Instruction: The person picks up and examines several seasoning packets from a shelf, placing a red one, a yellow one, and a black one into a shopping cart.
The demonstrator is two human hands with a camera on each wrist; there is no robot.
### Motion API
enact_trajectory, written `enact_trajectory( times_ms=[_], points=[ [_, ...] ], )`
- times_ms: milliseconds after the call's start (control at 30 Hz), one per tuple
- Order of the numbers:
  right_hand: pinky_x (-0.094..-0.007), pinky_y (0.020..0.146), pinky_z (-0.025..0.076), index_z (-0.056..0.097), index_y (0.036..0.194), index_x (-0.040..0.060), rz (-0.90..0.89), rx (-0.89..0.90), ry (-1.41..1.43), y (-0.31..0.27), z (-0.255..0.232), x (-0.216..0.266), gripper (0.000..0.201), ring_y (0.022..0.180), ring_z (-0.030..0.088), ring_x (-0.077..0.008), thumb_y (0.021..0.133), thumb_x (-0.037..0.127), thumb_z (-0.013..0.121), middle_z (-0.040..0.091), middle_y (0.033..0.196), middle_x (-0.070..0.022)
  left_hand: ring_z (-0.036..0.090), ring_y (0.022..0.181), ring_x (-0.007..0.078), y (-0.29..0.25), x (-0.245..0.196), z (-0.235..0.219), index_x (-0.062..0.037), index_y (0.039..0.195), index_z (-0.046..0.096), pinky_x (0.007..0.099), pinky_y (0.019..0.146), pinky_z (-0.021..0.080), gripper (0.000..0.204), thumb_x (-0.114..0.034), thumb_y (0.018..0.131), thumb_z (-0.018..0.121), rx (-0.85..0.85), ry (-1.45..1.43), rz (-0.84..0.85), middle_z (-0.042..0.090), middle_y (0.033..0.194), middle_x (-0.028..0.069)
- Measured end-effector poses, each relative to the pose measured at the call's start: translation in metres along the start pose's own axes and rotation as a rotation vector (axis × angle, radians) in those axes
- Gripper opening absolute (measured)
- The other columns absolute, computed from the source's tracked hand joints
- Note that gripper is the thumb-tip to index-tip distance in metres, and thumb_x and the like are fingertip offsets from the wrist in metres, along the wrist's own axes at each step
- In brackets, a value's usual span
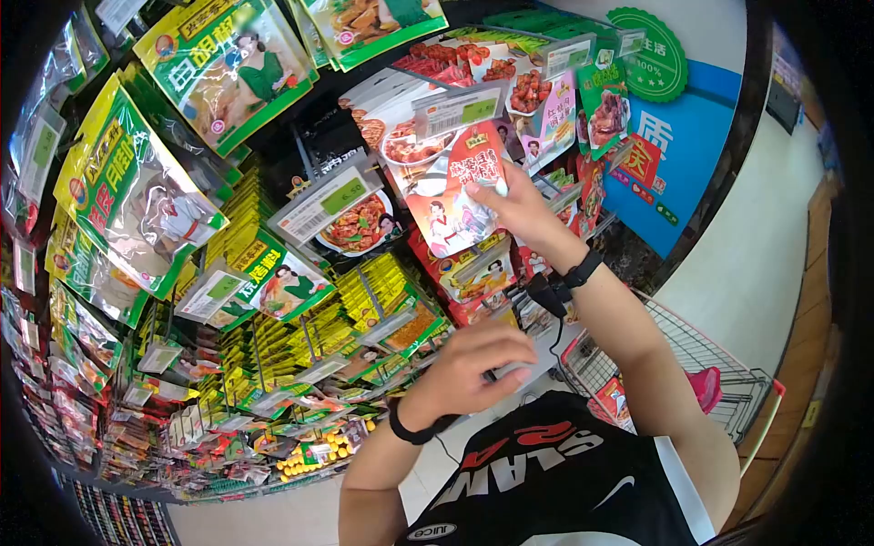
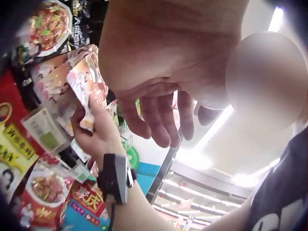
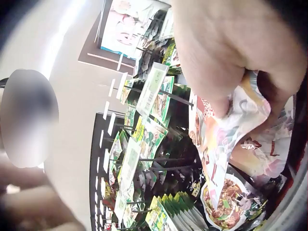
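Right hand (image 1: 517,211) raised to the rack, fingers and thumb pinching the upper corner of a red packet (image 1: 460,191) hanging on a peg, gripped there presumably to slide it along the hook. Packet tilted toward the wearer, front visible. Left hand (image 1: 473,364) lower, near the chest, fingers loosely curled and holding nothing (seemingly idle). Around the packet, more packets (image 1: 273,282) hung in overlapping rows on pegs, each with a price tag (image 1: 323,205) at the tip for reading. Below right, a wire cart (image 1: 701,364) parked within reach.
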State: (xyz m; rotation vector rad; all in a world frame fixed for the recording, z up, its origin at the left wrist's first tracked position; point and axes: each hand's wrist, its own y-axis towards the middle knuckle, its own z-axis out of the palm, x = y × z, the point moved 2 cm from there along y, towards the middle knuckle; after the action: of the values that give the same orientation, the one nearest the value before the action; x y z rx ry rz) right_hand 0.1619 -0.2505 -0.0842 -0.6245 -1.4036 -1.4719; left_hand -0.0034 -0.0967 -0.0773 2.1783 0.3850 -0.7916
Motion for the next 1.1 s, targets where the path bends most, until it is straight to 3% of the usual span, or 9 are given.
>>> enact_trajectory(
  times_ms=[167,300,467,567,700,733,867,1000,1100],
  points=[
    [-0.0335,0.094,0.050,0.044,0.137,-0.0049,-0.002,-0.185,-0.306,-0.011,-0.012,-0.006,0.061,0.108,0.062,-0.0166,0.091,0.020,0.075,0.065,0.122,-0.0132,0.068,0.085,0.0265,-0.059,0.010,0.019,-0.0006,0.093,0.070,0.0367,0.077,0.054,0.006,-0.002,0.087,0.070,-0.053,-0.137,-0.156,0.071,0.092,0.0122],
    [-0.0365,0.098,0.048,0.037,0.143,-0.0066,-0.216,-0.280,-0.590,-0.006,-0.025,-0.013,0.078,0.114,0.062,-0.0219,0.087,0.026,0.080,0.063,0.125,-0.0184,0.068,0.085,0.0234,-0.108,0.019,0.032,0.0008,0.093,0.069,0.0333,0.077,0.052,0.005,0.000,0.088,0.068,-0.097,-0.268,-0.309,0.070,0.091,0.0118],
    [-0.0328,0.096,0.050,0.048,0.139,-0.0043,0.013,-0.173,-0.333,-0.006,-0.015,0.002,0.060,0.111,0.062,-0.0147,0.093,0.022,0.075,0.067,0.122,-0.0110,0.069,0.083,0.0238,-0.138,0.022,0.045,0.0004,0.094,0.068,0.0315,0.075,0.053,0.004,-0.002,0.091,0.068,-0.067,-0.344,-0.313,0.069,0.091,0.0116],
    [-0.0315,0.093,0.051,0.053,0.136,-0.0019,0.092,-0.133,-0.445,-0.006,-0.013,0.006,0.054,0.109,0.063,-0.0138,0.093,0.025,0.074,0.068,0.119,-0.0103,0.068,0.086,0.0244,-0.148,0.021,0.050,-0.0004,0.094,0.069,0.0327,0.077,0.052,0.004,-0.002,0.090,0.068,-0.014,-0.390,-0.331,0.070,0.092,0.0116],
    [-0.0294,0.066,0.056,0.059,0.122,-0.0011,0.328,-0.097,-0.522,-0.004,-0.015,-0.001,0.050,0.081,0.069,-0.0127,0.093,0.038,0.074,0.071,0.102,-0.0069,0.069,0.087,0.0248,-0.158,0.021,0.055,-0.0003,0.095,0.069,0.0328,0.078,0.052,0.005,-0.002,0.091,0.068,0.029,-0.426,-0.332,0.070,0.093,0.0115],
    [-0.0288,0.060,0.055,0.059,0.118,-0.0009,0.276,-0.118,-0.533,-0.003,-0.015,-0.006,0.054,0.071,0.069,-0.0130,0.092,0.044,0.073,0.071,0.094,-0.0064,0.069,0.087,0.0249,-0.161,0.022,0.054,0.0000,0.095,0.069,0.0327,0.078,0.052,0.005,-0.003,0.091,0.068,0.038,-0.426,-0.331,0.070,0.093,0.0115],
    [-0.0340,0.062,0.056,0.056,0.120,-0.0018,0.050,-0.258,-0.745,-0.008,-0.029,-0.027,0.065,0.071,0.070,-0.0184,0.087,0.051,0.075,0.071,0.093,-0.0144,0.068,0.085,0.0253,-0.169,0.024,0.055,0.0011,0.094,0.068,0.0326,0.076,0.052,0.005,-0.003,0.091,0.068,0.043,-0.442,-0.334,0.070,0.092,0.0118],
    [-0.0362,0.063,0.056,0.057,0.115,-0.0018,-0.094,-0.253,-1.090,-0.034,-0.027,-0.018,0.057,0.070,0.071,-0.0203,0.090,0.047,0.074,0.072,0.087,-0.0156,0.068,0.083,0.0258,-0.173,0.028,0.062,0.0020,0.092,0.067,0.0330,0.074,0.052,0.005,-0.003,0.090,0.068,0.077,-0.479,-0.341,0.070,0.090,0.0125],
    [-0.0376,0.066,0.055,0.058,0.116,-0.0031,0.246,-0.198,-0.693,-0.052,-0.027,-0.001,0.051,0.076,0.071,-0.0204,0.093,0.040,0.071,0.072,0.085,-0.0141,0.068,0.083,0.0253,-0.170,0.027,0.068,0.0021,0.092,0.067,0.0325,0.074,0.052,0.005,-0.002,0.090,0.068,0.142,-0.504,-0.322,0.070,0.091,0.0131]
  ],
)
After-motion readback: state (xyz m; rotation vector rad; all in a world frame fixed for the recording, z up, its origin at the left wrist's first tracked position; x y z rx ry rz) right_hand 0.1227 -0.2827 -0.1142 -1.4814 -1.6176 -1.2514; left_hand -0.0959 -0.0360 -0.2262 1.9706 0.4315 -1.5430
